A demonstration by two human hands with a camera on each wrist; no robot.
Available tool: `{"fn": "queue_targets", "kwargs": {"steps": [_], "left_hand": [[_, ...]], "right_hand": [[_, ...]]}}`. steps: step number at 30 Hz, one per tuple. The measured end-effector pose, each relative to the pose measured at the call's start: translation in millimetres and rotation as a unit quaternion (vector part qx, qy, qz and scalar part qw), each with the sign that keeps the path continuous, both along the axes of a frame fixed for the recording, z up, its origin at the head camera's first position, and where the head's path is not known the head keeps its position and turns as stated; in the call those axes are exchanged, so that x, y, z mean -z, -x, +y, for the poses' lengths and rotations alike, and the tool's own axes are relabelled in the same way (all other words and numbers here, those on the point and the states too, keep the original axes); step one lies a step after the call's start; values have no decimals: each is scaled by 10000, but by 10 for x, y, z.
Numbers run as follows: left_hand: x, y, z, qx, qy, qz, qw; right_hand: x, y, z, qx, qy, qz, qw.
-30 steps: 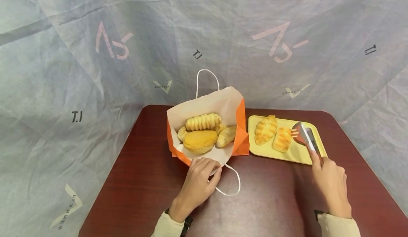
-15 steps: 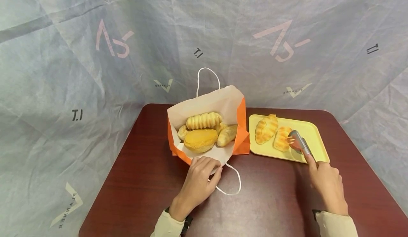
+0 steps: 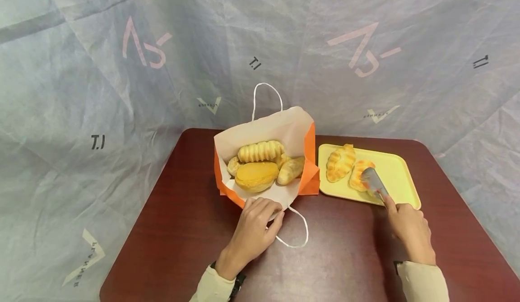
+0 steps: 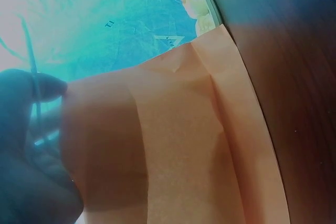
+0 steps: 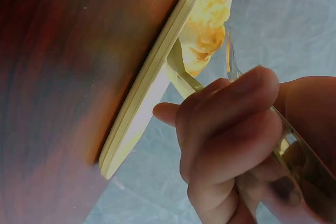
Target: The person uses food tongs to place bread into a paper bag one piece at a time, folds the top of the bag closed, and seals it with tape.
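Observation:
My left hand (image 3: 256,229) pinches the near rim of an orange paper bag (image 3: 266,128) with a white inside, holding its mouth wide. Inside lie a ridged roll (image 3: 261,151), an oval yellow bun (image 3: 257,176), a pale roll (image 3: 290,171) and other bread partly hidden. My right hand (image 3: 410,232) grips metal serving tongs (image 3: 374,182), their broad blade over a small golden pastry (image 3: 358,175) on the yellow tray (image 3: 394,171). In the right wrist view, the tongs' two arms spread apart around the near end of the pastry (image 5: 207,32).
Left of that pastry, a croissant-like bread (image 3: 340,163) lies on the tray. White cord handles (image 3: 280,96) stand up behind the bag and loop in front of it. The dark red table (image 3: 162,248) backs onto a grey printed cloth (image 3: 227,35).
The right hand has moved the tongs left and forward, from beside the small pastry to over it. The left hand keeps its hold on the bag rim.

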State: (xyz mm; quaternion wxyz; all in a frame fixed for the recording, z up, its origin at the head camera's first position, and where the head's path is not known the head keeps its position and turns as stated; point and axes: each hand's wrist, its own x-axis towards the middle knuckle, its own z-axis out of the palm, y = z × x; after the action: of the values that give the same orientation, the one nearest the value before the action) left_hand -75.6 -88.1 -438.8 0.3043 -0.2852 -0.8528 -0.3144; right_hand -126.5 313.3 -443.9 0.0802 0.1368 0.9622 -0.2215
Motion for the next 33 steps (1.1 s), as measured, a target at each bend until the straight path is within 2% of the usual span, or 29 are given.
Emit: {"fn": "queue_targets", "kwargs": {"steps": [6, 11, 21, 33], "left_hand": [[10, -3, -6, 6, -22, -19, 10000], [12, -13, -6, -12, -26, -39, 10000], [9, -18, -2, -3, -22, -37, 10000], [-1, -8, 1, 6, -28, -4, 10000]], "right_hand": [[-44, 102, -95, -365, -21, -81, 9993], [-32, 154, -184, -634, 312, -144, 9974], [73, 151, -201, -625, 825, 166, 9945], [136, 82, -189, -748, 844, 428, 9927]]}}
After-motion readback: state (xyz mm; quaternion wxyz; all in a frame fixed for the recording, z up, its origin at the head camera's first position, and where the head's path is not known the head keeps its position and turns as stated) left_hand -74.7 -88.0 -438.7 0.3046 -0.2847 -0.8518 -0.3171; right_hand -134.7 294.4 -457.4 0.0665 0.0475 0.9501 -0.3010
